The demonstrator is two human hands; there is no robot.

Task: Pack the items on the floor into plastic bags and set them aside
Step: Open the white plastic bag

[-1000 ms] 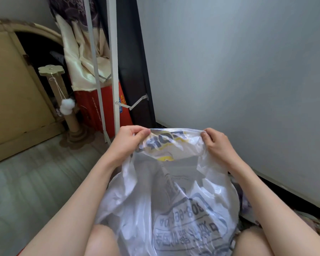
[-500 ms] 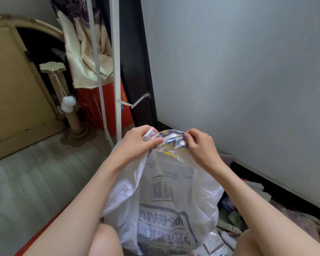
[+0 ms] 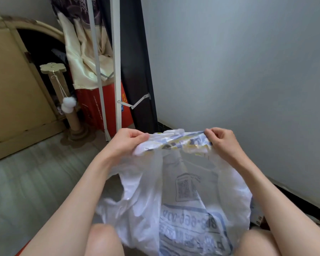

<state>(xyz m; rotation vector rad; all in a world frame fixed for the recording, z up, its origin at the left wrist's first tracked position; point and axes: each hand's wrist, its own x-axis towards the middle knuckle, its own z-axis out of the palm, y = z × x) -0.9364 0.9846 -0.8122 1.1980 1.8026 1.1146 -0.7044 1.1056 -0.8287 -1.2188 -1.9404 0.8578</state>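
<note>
A white plastic bag [image 3: 185, 196] with blue print and a QR code hangs in front of me, between my knees. My left hand [image 3: 127, 142] pinches the bag's top edge on the left. My right hand [image 3: 222, 142] pinches the same edge on the right, so the rim is stretched flat between them. The bag's body billows down over the floor and hides whatever lies under it. A few loose items [image 3: 258, 218] peek out past the bag at the lower right, against the wall.
A grey wall [image 3: 248, 71] rises close on the right. Ahead stand a white folding frame [image 3: 116, 71], a dark panel [image 3: 137, 71], a red box [image 3: 100, 108] under cream cloth, a cardboard scratching post [image 3: 70, 111] and a cardboard cat house [image 3: 11, 89]. Wood-look floor [image 3: 35, 172] spreads left.
My hands had come close together at the bag's top half a second ago; now they have moved apart again, pulling the rim wide and flat.
</note>
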